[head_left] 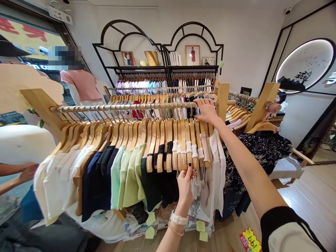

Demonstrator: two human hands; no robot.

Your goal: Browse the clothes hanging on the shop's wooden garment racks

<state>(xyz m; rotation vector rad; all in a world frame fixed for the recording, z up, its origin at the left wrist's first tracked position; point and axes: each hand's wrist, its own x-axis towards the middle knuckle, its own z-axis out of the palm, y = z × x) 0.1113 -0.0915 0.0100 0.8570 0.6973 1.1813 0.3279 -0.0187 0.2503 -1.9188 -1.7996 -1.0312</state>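
A wooden clothes rail [126, 107] runs across the view, full of wooden hangers [144, 131] with garments sorted by colour. My right hand [206, 110] is at the rail's right part, fingers over the top and thumb below, closed around a hanger's metal hook. Lower down, my left hand [186, 182], with a white watch [179, 219] and a bracelet at the wrist, pinches the lower end of a hanger. Light straps and pale camisoles [205, 185] hang beside it. Dark garments [151, 187] and green tops [131, 176] hang further left. My fingers partly hide what they grip.
Behind stand black metal racks [165, 66] with more clothes. A wooden post [223, 101] ends the rail; a dark patterned dress [258, 157] hangs to its right. Plastic-wrapped items [168, 224] lie below. Another person's hand [27, 173] shows at left; a mannequin [81, 84] stands behind.
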